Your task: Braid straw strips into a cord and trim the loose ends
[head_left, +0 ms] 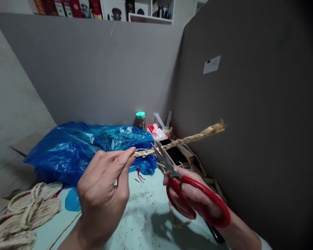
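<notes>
Between thumb and fingers my left hand [104,187] pinches a twisted straw cord [190,138], which runs out to the right and ends in a frayed tip. My right hand [195,198] is closed round the red handles of a pair of scissors [173,173]. The scissors' blades point up and to the left and stand slightly apart, right at the cord; whether they touch it I cannot tell. At the lower left lie woven straw sandals [28,215], with a thin strand of cord running beside them.
A big blue plastic bag [94,142] fills the back left of the pale green table [135,222], which is strewn with scraps. Behind the scissors are a phone [176,154], a jar with a green lid [140,119] and a cup [167,132]. Grey partitions [114,76] close off the back and right.
</notes>
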The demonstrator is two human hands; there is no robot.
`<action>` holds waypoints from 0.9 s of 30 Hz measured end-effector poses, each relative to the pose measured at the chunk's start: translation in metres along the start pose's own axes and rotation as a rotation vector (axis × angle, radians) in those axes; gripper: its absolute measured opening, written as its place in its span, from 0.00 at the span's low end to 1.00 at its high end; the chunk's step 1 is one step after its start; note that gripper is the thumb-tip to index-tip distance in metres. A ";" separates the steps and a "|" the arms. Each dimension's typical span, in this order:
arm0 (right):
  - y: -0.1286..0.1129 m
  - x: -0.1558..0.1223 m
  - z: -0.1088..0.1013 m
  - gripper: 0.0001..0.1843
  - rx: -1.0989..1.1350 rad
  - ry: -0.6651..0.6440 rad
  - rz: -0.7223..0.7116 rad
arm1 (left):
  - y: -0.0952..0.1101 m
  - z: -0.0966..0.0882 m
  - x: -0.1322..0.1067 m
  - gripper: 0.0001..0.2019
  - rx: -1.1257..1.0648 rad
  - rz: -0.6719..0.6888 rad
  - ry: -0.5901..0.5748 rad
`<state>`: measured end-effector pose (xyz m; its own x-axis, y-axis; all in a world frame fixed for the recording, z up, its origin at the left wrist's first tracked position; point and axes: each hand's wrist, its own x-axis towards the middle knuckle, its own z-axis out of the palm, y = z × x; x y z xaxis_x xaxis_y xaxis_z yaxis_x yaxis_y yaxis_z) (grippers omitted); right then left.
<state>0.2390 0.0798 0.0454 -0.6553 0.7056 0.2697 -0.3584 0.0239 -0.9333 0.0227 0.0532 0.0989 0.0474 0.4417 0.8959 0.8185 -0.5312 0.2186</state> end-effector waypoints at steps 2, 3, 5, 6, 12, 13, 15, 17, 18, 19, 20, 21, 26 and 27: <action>0.001 -0.001 -0.001 0.20 -0.046 0.030 0.027 | 0.003 0.001 0.003 0.08 -0.075 -0.196 -0.045; 0.001 -0.002 -0.002 0.19 -0.086 0.061 0.051 | 0.004 0.001 0.005 0.06 -0.127 -0.325 -0.078; 0.001 -0.004 -0.002 0.17 -0.194 0.136 0.099 | 0.003 0.002 0.009 0.03 -0.281 -0.568 -0.149; 0.000 -0.004 -0.002 0.15 -0.269 0.175 0.110 | 0.001 0.002 0.012 0.04 -0.372 -0.663 -0.184; -0.006 0.002 0.000 0.14 -1.021 0.364 -0.153 | -0.007 0.009 0.014 0.08 -0.850 -0.925 -0.392; -0.006 0.003 -0.001 0.14 -1.128 0.372 -0.216 | -0.007 0.010 0.013 0.08 -0.888 -0.951 -0.411; -0.006 0.005 -0.005 0.16 -1.309 0.371 -0.337 | -0.005 0.011 0.010 0.12 -0.928 -0.996 -0.439; -0.006 0.005 -0.010 0.18 -1.462 0.374 -0.428 | -0.003 0.011 0.008 0.15 -0.938 -1.033 -0.457; -0.005 0.005 -0.012 0.19 -1.523 0.378 -0.454 | -0.001 0.011 0.007 0.16 -0.938 -1.052 -0.455; -0.005 0.005 -0.013 0.20 -1.573 0.379 -0.469 | 0.000 0.010 0.006 0.16 -0.939 -1.073 -0.450; -0.006 0.004 -0.015 0.20 -1.613 0.381 -0.479 | 0.001 0.009 0.006 0.17 -0.940 -1.093 -0.444; -0.006 0.004 -0.016 0.21 -1.646 0.381 -0.484 | 0.002 0.008 0.006 0.17 -0.940 -1.111 -0.439; -0.008 0.003 -0.016 0.21 -1.727 0.388 -0.488 | 0.004 0.007 0.006 0.19 -0.881 -1.097 -0.481; -0.008 0.002 -0.016 0.21 -1.730 0.396 -0.489 | 0.004 0.006 0.006 0.19 -0.864 -1.078 -0.495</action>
<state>0.2509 0.0922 0.0498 -0.4475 0.5117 0.7334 0.7251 0.6876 -0.0372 0.0300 0.0581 0.1023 -0.0187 0.9994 -0.0297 0.0029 0.0298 0.9996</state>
